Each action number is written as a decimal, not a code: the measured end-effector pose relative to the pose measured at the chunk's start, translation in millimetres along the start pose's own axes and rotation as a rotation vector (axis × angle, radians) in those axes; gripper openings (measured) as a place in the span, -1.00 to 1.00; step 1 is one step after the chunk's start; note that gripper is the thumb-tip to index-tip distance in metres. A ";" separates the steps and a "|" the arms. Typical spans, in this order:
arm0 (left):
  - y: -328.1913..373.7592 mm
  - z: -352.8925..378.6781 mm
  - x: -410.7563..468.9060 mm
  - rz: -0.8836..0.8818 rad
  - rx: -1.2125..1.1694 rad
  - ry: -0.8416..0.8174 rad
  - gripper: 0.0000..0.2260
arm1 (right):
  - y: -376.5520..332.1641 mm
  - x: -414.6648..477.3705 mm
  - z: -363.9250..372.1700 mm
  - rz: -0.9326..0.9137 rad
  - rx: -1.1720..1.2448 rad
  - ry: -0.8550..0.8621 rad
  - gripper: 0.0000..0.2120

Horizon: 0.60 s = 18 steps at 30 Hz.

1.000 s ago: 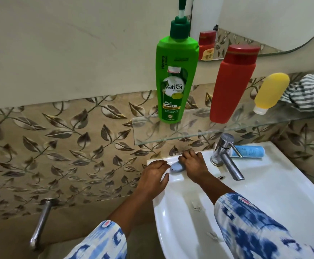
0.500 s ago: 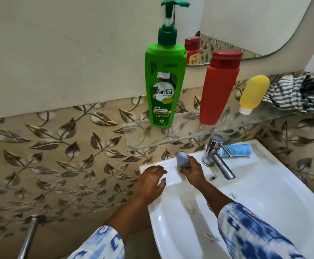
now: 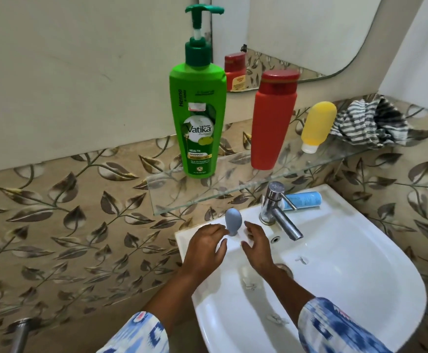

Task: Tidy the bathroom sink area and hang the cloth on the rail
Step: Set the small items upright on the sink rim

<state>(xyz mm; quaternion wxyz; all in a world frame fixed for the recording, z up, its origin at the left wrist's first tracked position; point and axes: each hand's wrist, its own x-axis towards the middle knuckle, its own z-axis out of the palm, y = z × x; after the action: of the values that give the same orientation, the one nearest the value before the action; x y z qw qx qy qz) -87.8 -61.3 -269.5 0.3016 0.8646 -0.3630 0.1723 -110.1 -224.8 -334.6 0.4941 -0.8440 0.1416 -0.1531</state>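
A small grey-blue egg-shaped object (image 3: 233, 221) stands upright on the back left ledge of the white sink (image 3: 348, 263). My left hand (image 3: 206, 247) and my right hand (image 3: 256, 244) hover on either side of it, fingers apart, holding nothing. A striped cloth (image 3: 368, 123) lies crumpled at the right end of the glass shelf (image 3: 233, 184). On that shelf stand a green pump shampoo bottle (image 3: 198, 115), a red bottle (image 3: 272, 121) and a tilted yellow bottle (image 3: 317, 126). A metal rail (image 3: 19, 335) shows at the lower left.
A chrome tap (image 3: 277, 211) sticks out over the basin, with a blue tube (image 3: 303, 200) lying behind it on the ledge. A mirror (image 3: 309, 29) hangs above the shelf. Small scraps lie in the basin. Leaf-patterned tiles cover the wall.
My right hand stood the grey-blue object upright on the sink ledge and let go. Both hands have drawn slightly back from it.
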 end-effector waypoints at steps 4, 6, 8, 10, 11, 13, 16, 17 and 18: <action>14.8 14.4 8.6 0.083 -0.056 0.009 -0.79 | 21.3 -21.9 -22.7 -0.108 -0.232 0.209 -0.63; 23.6 22.1 14.7 0.127 -0.087 0.006 -0.81 | 33.4 -26.2 -42.5 -0.064 -0.368 0.263 -0.67; 33.0 30.6 21.2 0.201 -0.088 -0.012 -0.81 | 45.5 -28.5 -65.6 0.055 -0.428 0.316 -0.71; 42.3 38.3 27.7 0.276 -0.089 -0.034 -0.81 | 55.3 -29.0 -88.5 0.134 -0.451 0.370 -0.76; 47.0 42.3 31.5 0.301 -0.097 -0.042 -0.81 | 59.7 -27.9 -99.9 0.141 -0.483 0.388 -0.78; 56.8 49.0 40.5 0.324 -0.106 -0.048 -0.80 | 65.4 -22.0 -122.3 0.140 -0.552 0.418 -0.79; 73.2 55.4 54.1 0.338 -0.124 -0.037 -0.79 | 66.3 -1.4 -152.5 0.137 -0.577 0.451 -0.80; 78.6 57.2 59.0 0.342 -0.130 -0.025 -0.78 | 64.5 8.1 -160.5 0.128 -0.575 0.442 -0.78; 83.5 58.8 64.1 0.345 -0.133 -0.013 -0.77 | 62.0 18.4 -167.0 0.109 -0.574 0.429 -0.76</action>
<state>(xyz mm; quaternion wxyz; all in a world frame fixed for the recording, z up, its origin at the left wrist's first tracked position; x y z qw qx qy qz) -100.8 -179.2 -247.8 0.3220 0.7687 -0.5185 0.1915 -165.2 -393.2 -309.1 0.2034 -0.8883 0.3240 -0.2539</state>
